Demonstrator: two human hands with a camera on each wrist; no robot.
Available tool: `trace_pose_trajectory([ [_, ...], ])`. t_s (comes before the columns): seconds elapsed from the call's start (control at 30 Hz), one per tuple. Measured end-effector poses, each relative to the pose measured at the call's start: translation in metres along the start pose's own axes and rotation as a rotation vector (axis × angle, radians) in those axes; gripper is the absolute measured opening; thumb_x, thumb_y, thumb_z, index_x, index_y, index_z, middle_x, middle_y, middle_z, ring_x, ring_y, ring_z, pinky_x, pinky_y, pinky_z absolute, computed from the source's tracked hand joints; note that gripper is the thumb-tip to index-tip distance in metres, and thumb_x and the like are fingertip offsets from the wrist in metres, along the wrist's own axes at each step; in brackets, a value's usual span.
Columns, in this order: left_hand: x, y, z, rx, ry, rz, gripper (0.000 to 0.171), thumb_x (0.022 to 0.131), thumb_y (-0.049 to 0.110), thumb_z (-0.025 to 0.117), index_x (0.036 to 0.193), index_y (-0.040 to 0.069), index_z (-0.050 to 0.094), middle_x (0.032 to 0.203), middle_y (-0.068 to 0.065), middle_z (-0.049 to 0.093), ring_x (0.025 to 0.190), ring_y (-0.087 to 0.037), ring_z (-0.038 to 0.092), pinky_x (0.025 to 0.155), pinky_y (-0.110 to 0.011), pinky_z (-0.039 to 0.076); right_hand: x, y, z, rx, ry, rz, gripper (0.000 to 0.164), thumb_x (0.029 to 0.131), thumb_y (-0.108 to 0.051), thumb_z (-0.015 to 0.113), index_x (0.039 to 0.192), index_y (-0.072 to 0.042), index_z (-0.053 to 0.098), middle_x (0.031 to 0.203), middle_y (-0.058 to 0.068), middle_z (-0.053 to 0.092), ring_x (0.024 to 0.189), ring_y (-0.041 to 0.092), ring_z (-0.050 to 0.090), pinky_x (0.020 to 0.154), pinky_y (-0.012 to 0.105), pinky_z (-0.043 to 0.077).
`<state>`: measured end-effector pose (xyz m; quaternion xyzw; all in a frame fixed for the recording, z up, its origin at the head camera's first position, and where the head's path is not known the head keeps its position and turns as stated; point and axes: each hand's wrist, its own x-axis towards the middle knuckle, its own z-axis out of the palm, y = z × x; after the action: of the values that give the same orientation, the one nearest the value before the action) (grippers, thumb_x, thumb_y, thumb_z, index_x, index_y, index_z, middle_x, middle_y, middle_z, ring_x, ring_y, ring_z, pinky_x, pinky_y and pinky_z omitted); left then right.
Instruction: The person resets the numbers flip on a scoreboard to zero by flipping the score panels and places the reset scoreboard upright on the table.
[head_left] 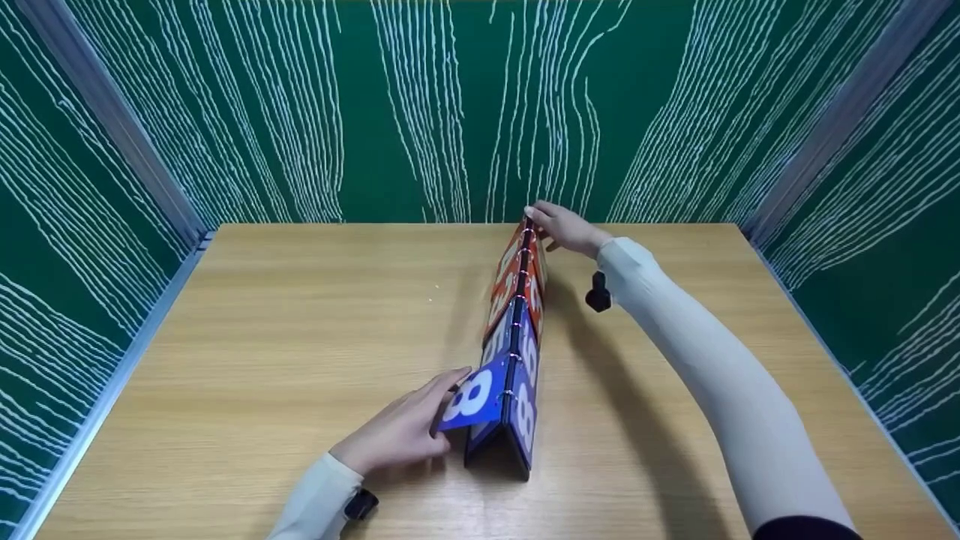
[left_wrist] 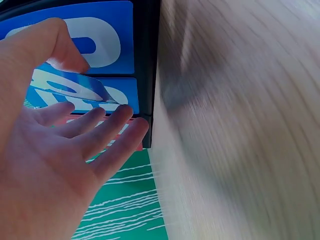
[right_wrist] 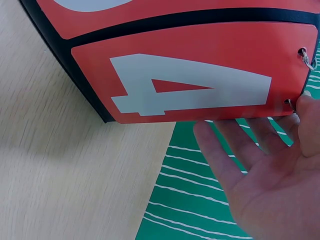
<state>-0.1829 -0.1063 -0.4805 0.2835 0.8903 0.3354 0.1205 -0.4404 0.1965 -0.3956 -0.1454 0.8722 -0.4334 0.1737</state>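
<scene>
A tent-shaped flip scoreboard (head_left: 516,330) stands lengthwise on the table, its number cards ringed along the black top ridge. Blue cards are at the near end, red ones at the far end. My left hand (head_left: 405,427) pinches the outer edge of a blue card marked 8 (head_left: 480,397), which is swung out from the left face. In the left wrist view, thumb and fingers lie on either side of that card (left_wrist: 65,82). At the far end my right hand (head_left: 570,229) grips the top corner, beside a red card with a white 4 (right_wrist: 225,45).
The wooden table (head_left: 315,300) reaches back to a green wall (head_left: 645,97) with white wavy lines. Similar green panels rise at left and right. A small black device (head_left: 598,292) hangs at the right wrist, another (head_left: 361,504) at the left.
</scene>
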Motion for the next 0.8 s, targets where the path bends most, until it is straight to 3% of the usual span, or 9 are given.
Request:
trace_pose_trajectory([
  [0.23,-0.004,-0.004,-0.003,-0.009,0.046,-0.011,0.101,0.078,0.009,0.073,0.163,0.021,0.019,0.169,-0.009,0.026,0.136,-0.034,0.052,0.109,-0.05,0.049,-0.002,-0.002,0.0,0.001,-0.006,0.009,0.051,0.11,-0.047,0.03,0.14,-0.009,0.044,0.139,0.02,0.053,0.134,0.037,0.05,0.109,0.056,0.045],
  [0.4,-0.008,-0.006,-0.007,-0.019,0.058,-0.088,0.103,0.079,0.009,0.073,0.163,0.027,0.015,0.164,-0.011,0.035,0.123,-0.028,0.059,0.101,-0.046,0.052,-0.004,-0.004,-0.001,0.011,-0.015,0.015,0.052,0.109,-0.05,0.031,0.142,-0.011,0.044,0.141,0.02,0.052,0.135,0.037,0.049,0.11,0.057,0.045],
  [0.6,-0.01,-0.009,-0.009,-0.002,0.107,-0.123,0.097,0.082,0.015,0.072,0.161,0.02,0.017,0.149,-0.017,0.054,0.116,-0.03,0.065,0.101,-0.051,0.049,-0.003,-0.003,0.0,0.01,-0.017,0.003,0.049,0.11,-0.047,0.03,0.136,-0.009,0.045,0.14,0.02,0.053,0.134,0.037,0.05,0.107,0.057,0.047],
  [0.67,-0.01,-0.01,-0.01,0.016,0.135,-0.124,0.092,0.083,0.016,0.071,0.159,0.016,0.021,0.142,-0.014,0.059,0.119,-0.028,0.064,0.097,-0.047,0.052,-0.003,-0.003,0.0,0.008,-0.02,0.001,0.048,0.11,-0.046,0.03,0.135,-0.008,0.045,0.139,0.02,0.053,0.134,0.038,0.05,0.107,0.057,0.047],
  [0.8,-0.012,-0.009,-0.014,0.01,0.171,-0.126,0.081,0.083,0.013,0.069,0.153,0.01,0.027,0.132,-0.012,0.06,0.103,-0.019,0.062,0.084,-0.035,0.054,-0.002,-0.002,-0.001,0.012,-0.017,-0.001,0.049,0.11,-0.045,0.03,0.136,-0.006,0.045,0.137,0.02,0.053,0.134,0.038,0.05,0.107,0.058,0.047],
])
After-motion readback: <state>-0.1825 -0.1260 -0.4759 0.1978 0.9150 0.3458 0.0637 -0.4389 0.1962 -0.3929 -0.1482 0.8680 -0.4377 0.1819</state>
